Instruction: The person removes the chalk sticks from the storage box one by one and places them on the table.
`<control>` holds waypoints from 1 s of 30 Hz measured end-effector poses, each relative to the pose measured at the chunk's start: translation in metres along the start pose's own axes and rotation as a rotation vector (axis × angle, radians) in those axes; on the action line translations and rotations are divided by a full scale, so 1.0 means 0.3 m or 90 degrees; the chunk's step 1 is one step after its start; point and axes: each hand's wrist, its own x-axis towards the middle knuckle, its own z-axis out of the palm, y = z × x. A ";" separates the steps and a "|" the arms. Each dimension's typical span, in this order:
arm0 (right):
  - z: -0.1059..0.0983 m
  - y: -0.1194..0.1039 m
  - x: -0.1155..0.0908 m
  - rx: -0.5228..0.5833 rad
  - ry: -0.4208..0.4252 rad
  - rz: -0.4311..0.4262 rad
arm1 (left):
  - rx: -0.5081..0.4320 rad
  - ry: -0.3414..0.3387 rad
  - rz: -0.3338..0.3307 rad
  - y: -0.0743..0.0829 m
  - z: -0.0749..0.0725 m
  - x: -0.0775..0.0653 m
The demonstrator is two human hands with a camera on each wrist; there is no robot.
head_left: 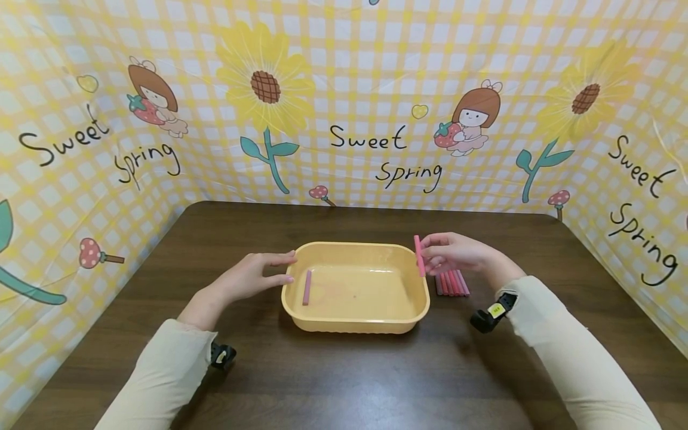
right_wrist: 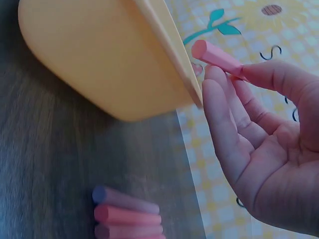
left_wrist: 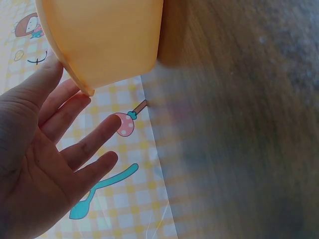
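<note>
My left hand [head_left: 248,276] rests its thumb and fingertips on the left rim of a yellow plastic basin [head_left: 355,326], fingers mostly straight. The wrist view of that hand [left_wrist: 55,154] shows two other fingers spread apart from the rim. With thumb and fingertips my right hand [head_left: 455,254] pinches a slim pink stick [head_left: 419,255], held upright at the basin's right rim. In the right wrist view the stick [right_wrist: 217,56] looks faceted, its far end free. Inside the basin, near its left wall, lies one mauve stick [head_left: 307,288].
Right of the basin, below my right hand, a row of several pink and mauve sticks [head_left: 452,284] lies on the dark wooden table [head_left: 344,376]. A yellow checked cloth [head_left: 355,77] with printed flowers hangs along the back and both sides.
</note>
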 end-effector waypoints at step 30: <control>-0.149 0.187 -0.153 0.089 0.094 0.024 | -0.006 0.000 0.003 -0.001 0.001 -0.002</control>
